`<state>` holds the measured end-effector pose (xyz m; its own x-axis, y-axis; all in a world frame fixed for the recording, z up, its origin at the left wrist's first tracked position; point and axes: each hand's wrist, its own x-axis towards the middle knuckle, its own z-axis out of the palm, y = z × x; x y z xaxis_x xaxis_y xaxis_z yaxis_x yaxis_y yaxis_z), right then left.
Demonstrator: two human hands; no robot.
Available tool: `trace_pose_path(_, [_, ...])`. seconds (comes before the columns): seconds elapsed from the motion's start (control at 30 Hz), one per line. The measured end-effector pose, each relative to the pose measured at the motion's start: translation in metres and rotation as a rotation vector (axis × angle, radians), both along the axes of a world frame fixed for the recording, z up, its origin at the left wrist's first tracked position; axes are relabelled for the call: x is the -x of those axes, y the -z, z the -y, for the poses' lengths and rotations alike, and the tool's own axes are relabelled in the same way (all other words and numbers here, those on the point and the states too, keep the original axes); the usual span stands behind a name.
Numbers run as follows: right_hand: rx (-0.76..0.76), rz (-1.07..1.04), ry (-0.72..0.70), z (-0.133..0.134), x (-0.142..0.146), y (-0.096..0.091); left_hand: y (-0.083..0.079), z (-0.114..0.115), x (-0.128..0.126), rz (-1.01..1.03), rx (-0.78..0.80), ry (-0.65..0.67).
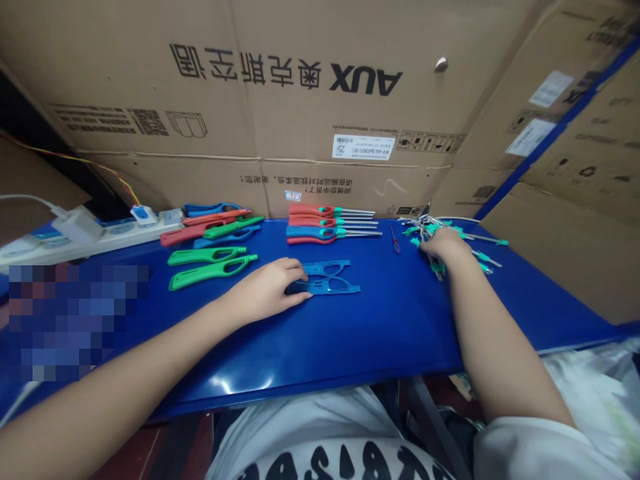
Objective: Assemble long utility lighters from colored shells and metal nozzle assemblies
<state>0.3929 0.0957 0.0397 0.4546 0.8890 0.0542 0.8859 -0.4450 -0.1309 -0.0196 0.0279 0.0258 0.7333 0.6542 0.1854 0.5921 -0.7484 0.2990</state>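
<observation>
Two blue lighter casing halves (336, 285) lie side by side at the middle of the blue table. My left hand (277, 285) is closed over their left ends, with thumb below and fingers above. Over at the right, my right hand (448, 244) reaches into a loose pile of lighter inner parts (483, 259) with metal tubes, wires and teal pieces. Its fingers are bent together among these parts; which piece they grip is partly hidden. Between the hands, several assembled lighters (320, 233) with red and blue handles and metal tubes lie in a stack.
Green casing halves (213, 270) and mixed red, green and blue casings (210, 227) lie at left. A small screwdriver (395, 241) rests beside the pile. A power strip (120, 230) with plugs stands far left. Cardboard walls (280, 133) border the table's back and right.
</observation>
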Motion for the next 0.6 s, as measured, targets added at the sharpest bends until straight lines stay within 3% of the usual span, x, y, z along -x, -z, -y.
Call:
trace_pose_path(0.13, [0.010,-0.011,0.145,0.004,0.006,-0.009,-0.003,0.000,0.001,-0.033,-0.013,-0.017])
trace_pose_path(0.3, [-0.080,-0.058,0.167,0.013,0.011,-0.020,-0.007,0.001,0.003,-0.094,-0.018,-0.061])
trace_pose_path(0.47, [-0.241,-0.212,0.023,0.013,0.015,-0.020,-0.011,0.001,0.004,-0.122,-0.015,-0.076])
trace_pose_path(0.6, [-0.284,-0.284,-0.106,0.012,0.029,-0.017,-0.015,-0.001,0.009,-0.147,-0.001,-0.072])
